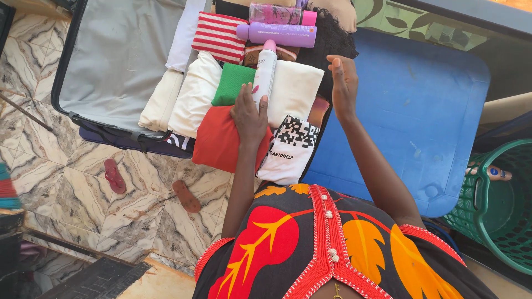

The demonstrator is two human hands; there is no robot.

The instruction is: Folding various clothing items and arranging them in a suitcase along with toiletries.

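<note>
1. Presently packing: left hand (249, 113) flat on red folded cloth (221, 141), fingers spread, touching white spray can (265, 72).
2. Right hand (343, 83) open, gripping nothing, at suitcase (111, 61) edge beside blue table (415, 105).
3. Next, probably: pressing clothes flatter.

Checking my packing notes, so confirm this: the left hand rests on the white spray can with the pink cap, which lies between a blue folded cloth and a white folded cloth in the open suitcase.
One detail is wrong. The folded cloth beside the white spray can with the pink cap is green, not blue, as the head view shows. The rest holds: the left hand rests on the can's lower end, with the white folded cloth on its other side, in the open suitcase.
</note>
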